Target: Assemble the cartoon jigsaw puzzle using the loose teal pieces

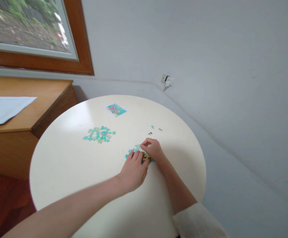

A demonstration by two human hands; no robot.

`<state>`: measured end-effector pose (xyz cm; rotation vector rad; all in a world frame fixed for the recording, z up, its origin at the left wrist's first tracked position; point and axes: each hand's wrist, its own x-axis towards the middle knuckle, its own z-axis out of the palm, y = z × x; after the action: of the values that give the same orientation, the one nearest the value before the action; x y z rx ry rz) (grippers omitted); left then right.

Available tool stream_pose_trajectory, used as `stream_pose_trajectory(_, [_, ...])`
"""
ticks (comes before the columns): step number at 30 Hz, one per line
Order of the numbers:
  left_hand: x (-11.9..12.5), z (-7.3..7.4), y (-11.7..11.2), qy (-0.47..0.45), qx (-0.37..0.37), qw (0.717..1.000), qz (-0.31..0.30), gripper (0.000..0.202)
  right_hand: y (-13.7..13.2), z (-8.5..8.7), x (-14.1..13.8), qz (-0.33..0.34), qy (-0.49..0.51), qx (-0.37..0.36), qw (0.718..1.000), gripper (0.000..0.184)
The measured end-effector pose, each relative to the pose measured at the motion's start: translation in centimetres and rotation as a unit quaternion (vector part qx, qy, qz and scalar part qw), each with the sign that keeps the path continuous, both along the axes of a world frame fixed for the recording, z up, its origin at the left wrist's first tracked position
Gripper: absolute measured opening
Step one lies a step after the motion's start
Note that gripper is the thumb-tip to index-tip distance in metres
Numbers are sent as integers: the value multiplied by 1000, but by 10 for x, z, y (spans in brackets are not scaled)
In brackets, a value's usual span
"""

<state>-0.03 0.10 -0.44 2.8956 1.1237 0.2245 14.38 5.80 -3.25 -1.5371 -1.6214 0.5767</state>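
Note:
A partly joined jigsaw puzzle [145, 157] in teal, pink and yellow lies on the round white table [79, 172]. My left hand [135, 168] rests on it with the fingers spread over its near side, covering much of the picture. At the puzzle's upper right edge, my right hand [153, 148] pinches with thumb and forefinger; a puzzle piece seems to be at the fingertips, mostly hidden. Just beyond that hand lie a few loose pieces, among them a teal piece [152, 127] and a dark one [150, 133].
Left of the puzzle is a spread of many loose teal and green pieces [99, 134]. A small picture card [116, 109] lies near the table's far edge. Beside the table stands a wooden cabinet [52, 99] with white paper [5, 109] on top. A wall socket with plug [167, 80] is behind.

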Motion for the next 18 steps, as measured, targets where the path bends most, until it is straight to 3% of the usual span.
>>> stream_pose_trajectory(18, [0, 2, 0, -3, -13, 1000, -1, 30, 0, 2, 1, 3, 3, -14, 1000, 7])
